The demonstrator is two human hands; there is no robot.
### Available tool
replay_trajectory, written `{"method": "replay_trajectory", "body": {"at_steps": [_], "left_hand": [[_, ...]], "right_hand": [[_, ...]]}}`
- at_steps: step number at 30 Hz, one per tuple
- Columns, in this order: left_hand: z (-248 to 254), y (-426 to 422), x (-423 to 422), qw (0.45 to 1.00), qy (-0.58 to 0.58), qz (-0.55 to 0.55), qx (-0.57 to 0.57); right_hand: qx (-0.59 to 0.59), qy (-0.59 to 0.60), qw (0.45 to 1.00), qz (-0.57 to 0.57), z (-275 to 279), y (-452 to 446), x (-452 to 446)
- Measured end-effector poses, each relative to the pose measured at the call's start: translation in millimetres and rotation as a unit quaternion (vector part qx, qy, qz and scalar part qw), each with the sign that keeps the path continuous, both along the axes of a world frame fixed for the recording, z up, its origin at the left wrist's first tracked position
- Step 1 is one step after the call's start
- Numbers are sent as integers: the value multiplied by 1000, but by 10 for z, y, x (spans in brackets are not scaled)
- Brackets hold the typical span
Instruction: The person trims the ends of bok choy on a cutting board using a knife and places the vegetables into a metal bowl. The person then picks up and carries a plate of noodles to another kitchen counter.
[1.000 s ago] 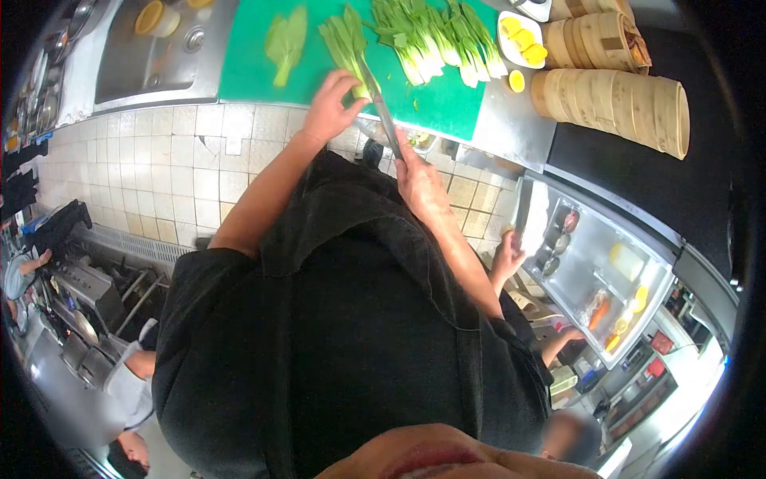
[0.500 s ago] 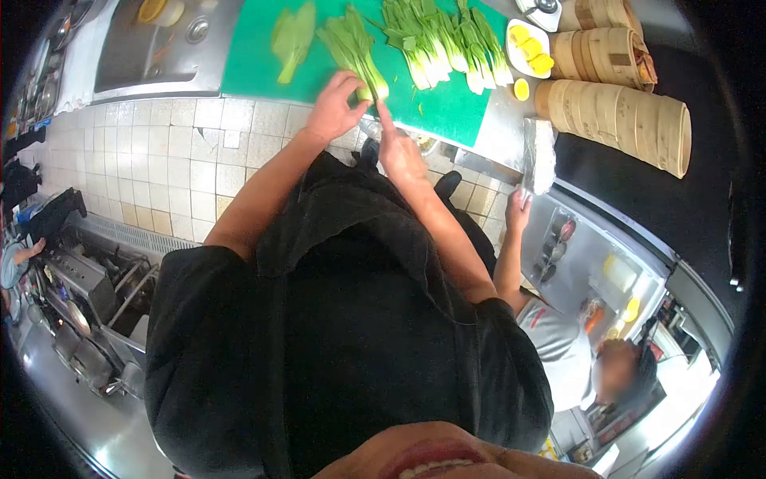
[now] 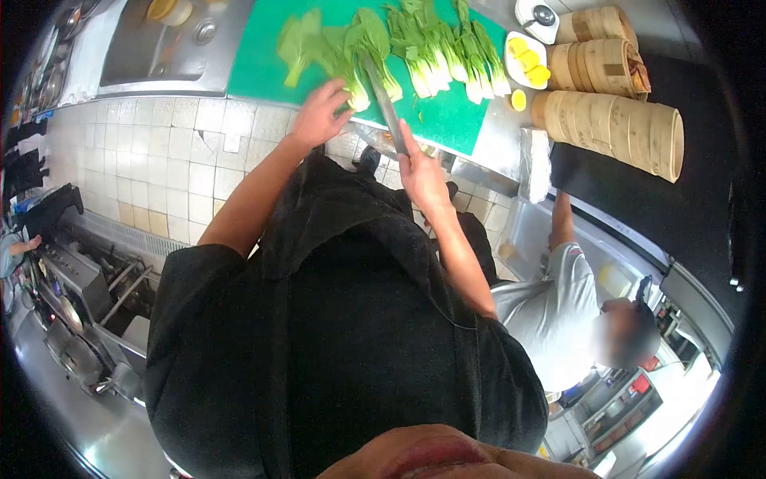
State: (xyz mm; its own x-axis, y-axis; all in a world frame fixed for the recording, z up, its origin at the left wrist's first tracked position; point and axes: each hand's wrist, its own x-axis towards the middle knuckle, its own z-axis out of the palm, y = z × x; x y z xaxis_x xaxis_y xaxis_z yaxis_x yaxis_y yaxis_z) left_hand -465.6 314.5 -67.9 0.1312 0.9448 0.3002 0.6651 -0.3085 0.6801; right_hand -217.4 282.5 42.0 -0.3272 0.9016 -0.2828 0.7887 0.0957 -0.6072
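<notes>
In the head view, our right hand (image 3: 423, 172) is closed around the handle of a knife (image 3: 384, 100), with the index finger stretched along its spine. The blade lies between two bok choy portions, the left one (image 3: 357, 92) and the right one (image 3: 389, 82), near the near edge of the green cutting board (image 3: 435, 120). Our left hand (image 3: 321, 113) is partly open, fingers bent at the base of the left portion; we cannot tell how firmly they press.

Toward the board's left edge we see a loose leafy piece (image 3: 295, 49), and toward its right edge, a row of bok choy (image 3: 440, 56). Just beyond that edge, on the metal counter (image 3: 496, 132), are a white dish (image 3: 511, 70) of yellow pieces (image 3: 528, 58) and a lemon half (image 3: 519, 100), beside stacked bamboo steamers (image 3: 610, 132). A wrapped package (image 3: 535, 164) lies at the counter's near right corner, close to a person in a grey shirt (image 3: 550, 319).
</notes>
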Motion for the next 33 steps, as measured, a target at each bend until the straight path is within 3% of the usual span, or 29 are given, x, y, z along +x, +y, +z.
{"method": "replay_trajectory", "body": {"at_steps": [8,11,20,21,24,25,29,33], "left_hand": [[71,8,33,1000,14,-21,-18],[85,29,57,1000,18,-17,-4],[-34,6,29,1000,-28,1,-3],[-39,-12,7,1000,-29,5,-5],[25,-11,52,1000,-13,26,1],[162,-5,108,999,8,41,5],[226,239,395,993,80,-17,84],[184,526,528,991,96,-68,57]], "right_hand": [[8,-65,997,38,-159,-194,-103],[-39,-111,992,38,-52,-182,-166],[44,-50,997,47,-560,92,-373],[-16,-57,997,42,-457,137,-380],[50,86,995,33,-277,89,-185],[-14,25,1000,4,-89,91,-136],[45,-19,998,-47,-62,108,154],[51,-60,996,-27,-184,182,299]]}}
